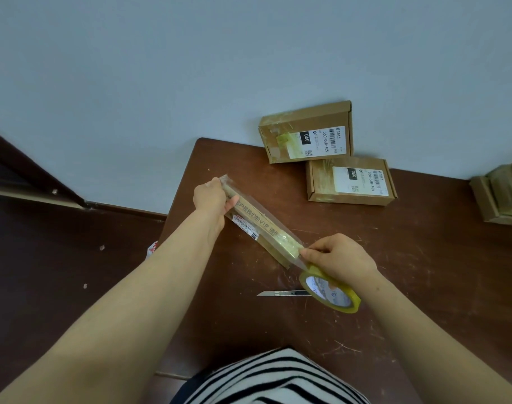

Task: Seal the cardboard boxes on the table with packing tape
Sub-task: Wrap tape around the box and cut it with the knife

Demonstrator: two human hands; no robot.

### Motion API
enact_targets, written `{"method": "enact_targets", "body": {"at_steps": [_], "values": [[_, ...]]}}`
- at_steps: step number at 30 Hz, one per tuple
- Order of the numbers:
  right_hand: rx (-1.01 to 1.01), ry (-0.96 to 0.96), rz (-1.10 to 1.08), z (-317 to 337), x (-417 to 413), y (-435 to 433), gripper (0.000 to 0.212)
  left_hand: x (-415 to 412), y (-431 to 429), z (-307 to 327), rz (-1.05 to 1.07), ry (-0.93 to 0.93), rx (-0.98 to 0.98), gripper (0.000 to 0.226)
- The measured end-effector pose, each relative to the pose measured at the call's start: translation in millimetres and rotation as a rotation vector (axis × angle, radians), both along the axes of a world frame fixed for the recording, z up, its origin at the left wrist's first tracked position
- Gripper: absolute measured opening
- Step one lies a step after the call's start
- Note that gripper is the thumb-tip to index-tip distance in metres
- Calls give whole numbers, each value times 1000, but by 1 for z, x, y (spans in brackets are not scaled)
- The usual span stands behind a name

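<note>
2 boxes behind long box; knife beside tape.

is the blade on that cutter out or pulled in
Out. The cutter lies on the table with a bare, pointed silver blade sticking out of its dark handle.

Long box in the left grip: "户是我们的VIP". Beyond the right grip, the far box and near box carry labels reading "060" and "060-068-A05".

Yellowish tape roll, tan cardboard boxes with white labels, dark brown desk, black-and-white striped shirt.
</note>
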State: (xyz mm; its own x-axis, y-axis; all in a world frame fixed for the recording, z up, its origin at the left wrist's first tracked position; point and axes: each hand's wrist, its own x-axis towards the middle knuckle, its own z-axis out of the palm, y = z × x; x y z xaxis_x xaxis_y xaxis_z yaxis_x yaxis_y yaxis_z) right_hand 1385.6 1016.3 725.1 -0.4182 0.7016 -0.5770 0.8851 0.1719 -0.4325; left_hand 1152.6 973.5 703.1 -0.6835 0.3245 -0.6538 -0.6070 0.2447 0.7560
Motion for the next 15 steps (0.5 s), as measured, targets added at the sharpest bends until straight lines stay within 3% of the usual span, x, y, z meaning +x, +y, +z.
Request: {"method": "enact_targets", "body": {"at_steps": [12,15], "values": [[-118,82,-84,-8,2,5,21,-4,-1,4,-29,24,-97,3],[-131,78,-91,-10,2,7,23,-6,0,6,-40,33,-106,12]]}}
